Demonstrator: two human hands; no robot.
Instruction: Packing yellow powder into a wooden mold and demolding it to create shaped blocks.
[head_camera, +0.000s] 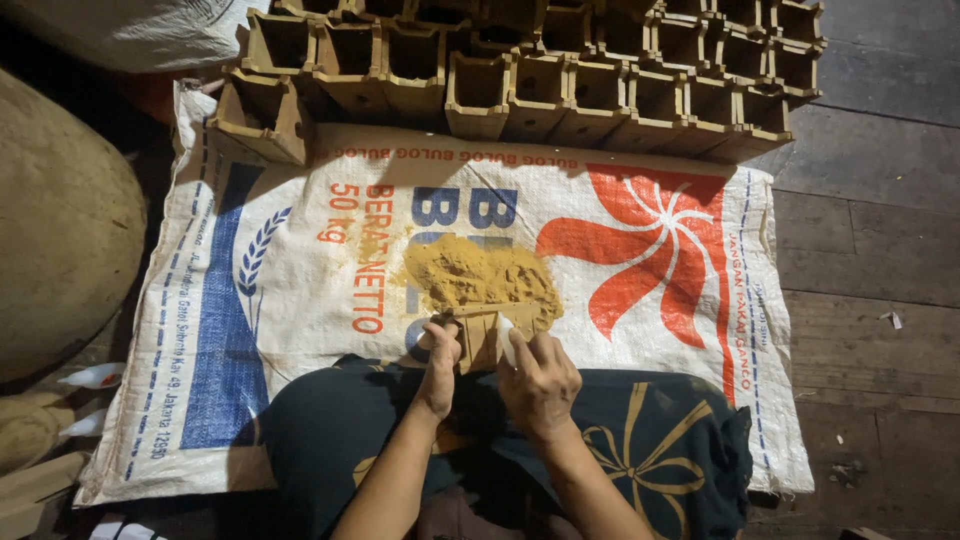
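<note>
1. The left hand (440, 352) grips the left side of a small wooden box (482, 338), thumb and fingers closed on its wall.
2. The right hand (540, 380) is closed on the box's right side; a small pale object (507, 345) sits under its fingers against the box, and what it is cannot be told.
3. The box is light tan, open-topped and square in section, with thin walls. It stands between the two hands, just above the person's lap, at the near edge of a mound of sawdust (480, 275).
4. The sawdust is yellow-brown and loose, heaped just beyond both hands and touching the box's far side.
5. Everything rests on a white woven sack (300, 250) printed in blue, orange and red, spread flat. It reaches well to the left and right of the hands.
6. Beyond the sawdust, along the sack's far edge, stands a tight row of finished wooden boxes (560, 70), several deep, well apart from the hands.
7. A dark cloth with a gold pattern (640, 440) covers the lap, under and to the right of the right wrist.
8. Open sack lies on both sides of the hands; bare floorboards (870, 250) lie further right.
9. Far left of the left hand sit a bulging sack (60, 230) and two white bottles (95, 377).
</note>
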